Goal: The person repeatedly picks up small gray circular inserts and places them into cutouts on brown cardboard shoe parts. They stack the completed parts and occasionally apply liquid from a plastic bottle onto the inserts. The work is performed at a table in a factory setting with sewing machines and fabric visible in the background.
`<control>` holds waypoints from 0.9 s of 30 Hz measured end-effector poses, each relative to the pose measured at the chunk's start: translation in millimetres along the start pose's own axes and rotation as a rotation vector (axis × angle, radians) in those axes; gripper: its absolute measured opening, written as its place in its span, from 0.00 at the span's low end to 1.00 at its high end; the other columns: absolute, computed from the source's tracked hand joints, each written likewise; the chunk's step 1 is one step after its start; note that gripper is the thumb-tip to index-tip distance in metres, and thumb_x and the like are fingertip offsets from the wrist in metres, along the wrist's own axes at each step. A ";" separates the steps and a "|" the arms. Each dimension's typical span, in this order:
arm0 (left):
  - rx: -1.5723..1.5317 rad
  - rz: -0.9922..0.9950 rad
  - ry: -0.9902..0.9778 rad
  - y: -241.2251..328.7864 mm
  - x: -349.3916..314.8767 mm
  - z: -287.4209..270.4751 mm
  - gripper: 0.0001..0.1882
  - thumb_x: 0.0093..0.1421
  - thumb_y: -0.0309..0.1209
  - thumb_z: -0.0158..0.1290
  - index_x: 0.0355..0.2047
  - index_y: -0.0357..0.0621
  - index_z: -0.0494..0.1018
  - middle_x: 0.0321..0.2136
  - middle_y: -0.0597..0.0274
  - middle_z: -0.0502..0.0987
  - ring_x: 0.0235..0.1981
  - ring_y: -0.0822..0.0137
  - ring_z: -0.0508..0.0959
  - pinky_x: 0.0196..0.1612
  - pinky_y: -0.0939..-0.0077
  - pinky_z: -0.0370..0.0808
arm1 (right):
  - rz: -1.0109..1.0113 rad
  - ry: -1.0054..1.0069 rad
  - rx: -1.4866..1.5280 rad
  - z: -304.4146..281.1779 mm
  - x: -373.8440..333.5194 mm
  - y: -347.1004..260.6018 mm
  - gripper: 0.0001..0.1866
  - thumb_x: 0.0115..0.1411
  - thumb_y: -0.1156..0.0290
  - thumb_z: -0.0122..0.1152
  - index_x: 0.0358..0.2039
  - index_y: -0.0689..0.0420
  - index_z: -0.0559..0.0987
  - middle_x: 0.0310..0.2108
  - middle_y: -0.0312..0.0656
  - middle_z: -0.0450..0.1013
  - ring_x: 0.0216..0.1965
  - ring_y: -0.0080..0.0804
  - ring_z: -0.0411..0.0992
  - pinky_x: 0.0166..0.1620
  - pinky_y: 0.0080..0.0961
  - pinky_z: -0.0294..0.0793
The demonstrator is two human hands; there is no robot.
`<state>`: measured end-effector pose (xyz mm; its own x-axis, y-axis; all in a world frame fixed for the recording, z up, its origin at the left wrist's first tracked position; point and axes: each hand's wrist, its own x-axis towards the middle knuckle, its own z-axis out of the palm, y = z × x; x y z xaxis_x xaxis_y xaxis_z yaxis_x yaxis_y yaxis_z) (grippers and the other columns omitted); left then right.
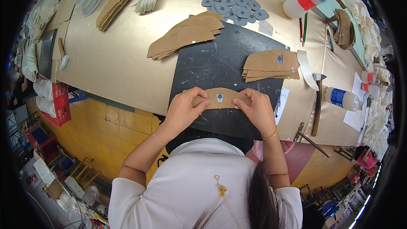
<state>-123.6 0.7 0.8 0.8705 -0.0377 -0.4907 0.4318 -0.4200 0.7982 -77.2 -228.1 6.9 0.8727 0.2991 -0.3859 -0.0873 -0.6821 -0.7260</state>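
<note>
A curved brown leather-like piece (227, 102) spans between my two hands over the black cutting mat (199, 72). My left hand (186, 105) pinches its left end between thumb and fingers, and my right hand (257, 107) grips the right end the same way. Near the middle of the piece sits a small dark rounded patch (219, 97) with a pale border. To the right on the mat lies a stack of similar brown pieces (269, 62), the top one bearing a like patch. Another fanned stack of brown pieces (182, 37) rests at the mat's upper left edge.
Grey rounded patches (241, 10) lie heaped beyond the mat. A red-banded white squeeze bottle (303, 3) stands at the far right. On the right are a hammer (317, 101), a smaller hammer (311, 140), a curved pale strip (306, 70) and a blue-labelled bottle (342, 98).
</note>
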 end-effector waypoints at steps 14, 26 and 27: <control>0.022 0.088 0.027 -7.3 0.8 2.1 0.08 0.60 0.29 0.59 0.37 0.39 0.75 0.28 0.51 0.79 0.25 0.56 0.80 0.32 0.65 0.75 | -0.038 0.029 0.003 3.3 -0.9 3.9 0.10 0.56 0.69 0.69 0.33 0.63 0.82 0.29 0.51 0.78 0.30 0.47 0.78 0.36 0.35 0.76; 0.018 0.068 0.020 -4.8 1.0 1.8 0.08 0.60 0.29 0.59 0.37 0.38 0.75 0.26 0.51 0.79 0.23 0.58 0.80 0.30 0.67 0.75 | -0.063 0.053 -0.025 5.6 -1.2 5.3 0.10 0.56 0.70 0.69 0.33 0.63 0.82 0.30 0.51 0.78 0.31 0.48 0.78 0.36 0.36 0.76; 0.021 0.069 0.021 -4.9 1.2 1.9 0.08 0.60 0.29 0.59 0.37 0.38 0.75 0.27 0.51 0.79 0.23 0.58 0.80 0.30 0.67 0.75 | -0.062 0.053 -0.026 5.7 -1.3 5.4 0.10 0.56 0.70 0.69 0.33 0.63 0.82 0.30 0.51 0.78 0.31 0.48 0.78 0.36 0.36 0.76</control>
<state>-125.1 1.0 -4.4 0.9029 -0.0487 -0.4271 0.3655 -0.4361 0.8223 -81.6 -228.3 0.2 0.9005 0.3055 -0.3096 -0.0207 -0.6808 -0.7321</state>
